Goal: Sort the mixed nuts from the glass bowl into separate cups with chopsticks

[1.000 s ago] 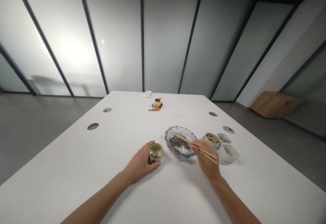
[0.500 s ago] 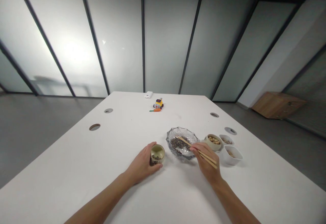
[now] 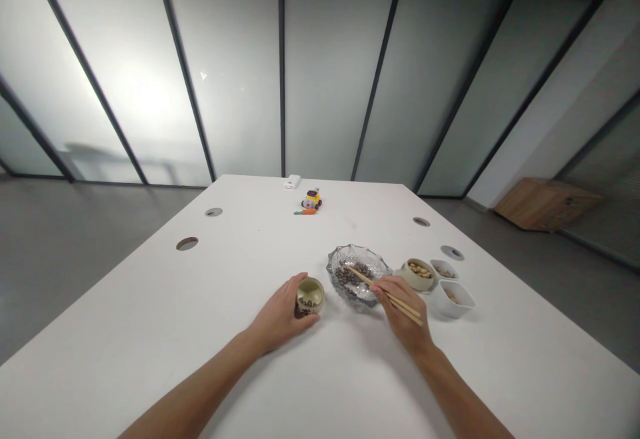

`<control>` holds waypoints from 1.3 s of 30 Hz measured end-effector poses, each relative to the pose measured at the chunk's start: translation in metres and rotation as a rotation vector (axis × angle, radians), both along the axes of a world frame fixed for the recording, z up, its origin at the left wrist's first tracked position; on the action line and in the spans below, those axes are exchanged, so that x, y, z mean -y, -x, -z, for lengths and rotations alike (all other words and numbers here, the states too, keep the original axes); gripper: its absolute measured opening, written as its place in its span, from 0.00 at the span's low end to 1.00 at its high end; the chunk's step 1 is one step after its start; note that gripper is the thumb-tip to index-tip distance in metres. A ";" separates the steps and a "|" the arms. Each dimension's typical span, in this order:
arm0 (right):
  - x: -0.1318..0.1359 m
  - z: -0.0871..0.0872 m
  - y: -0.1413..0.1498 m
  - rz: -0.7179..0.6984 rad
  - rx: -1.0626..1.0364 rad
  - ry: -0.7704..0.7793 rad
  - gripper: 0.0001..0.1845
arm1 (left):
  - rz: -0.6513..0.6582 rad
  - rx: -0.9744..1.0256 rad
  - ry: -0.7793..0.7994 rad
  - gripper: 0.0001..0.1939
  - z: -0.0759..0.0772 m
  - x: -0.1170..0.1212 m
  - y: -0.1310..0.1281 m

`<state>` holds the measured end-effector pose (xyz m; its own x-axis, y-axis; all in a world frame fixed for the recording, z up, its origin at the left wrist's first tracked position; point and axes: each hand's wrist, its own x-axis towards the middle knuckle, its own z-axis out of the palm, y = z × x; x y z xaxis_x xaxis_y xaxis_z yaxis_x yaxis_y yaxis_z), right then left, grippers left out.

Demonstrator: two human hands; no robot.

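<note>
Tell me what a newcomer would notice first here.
The clear bowl of dark pieces, right of center, draws the eye first, with chopsticks in the right grip reaching inside. To its left, the left grip holds a small cup. Farther back sits a yellow toy vehicle.

1. Near your frame's centre sits a yellow-and-grey toy car [image 3: 313,199] — an orange toy carrot [image 3: 309,212] lies just below it.
2. You see a small white object [image 3: 293,182] slightly higher, to the left.
3. At middle right — a wooden cabinet [image 3: 545,204].
4. Above you, frosted panels [image 3: 330,72] span the upper frame.
</note>
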<state>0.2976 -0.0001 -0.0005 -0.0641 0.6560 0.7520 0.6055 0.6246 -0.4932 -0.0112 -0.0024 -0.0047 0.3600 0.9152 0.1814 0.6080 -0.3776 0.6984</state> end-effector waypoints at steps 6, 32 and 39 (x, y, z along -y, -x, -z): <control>-0.002 -0.004 -0.006 0.099 -0.003 -0.115 0.15 | 0.002 0.005 0.005 0.41 0.000 0.000 0.000; -0.003 -0.008 -0.007 0.018 0.004 -0.060 0.11 | -0.003 0.006 0.010 0.41 0.004 -0.001 -0.001; -0.001 -0.013 -0.009 0.135 -0.058 -0.098 0.18 | -0.001 0.014 0.008 0.41 0.002 -0.001 -0.001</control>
<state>0.3070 0.0011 0.0122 0.0652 0.5793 0.8125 0.6592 0.5862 -0.4709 -0.0100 -0.0017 -0.0067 0.3565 0.9170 0.1793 0.5983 -0.3714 0.7100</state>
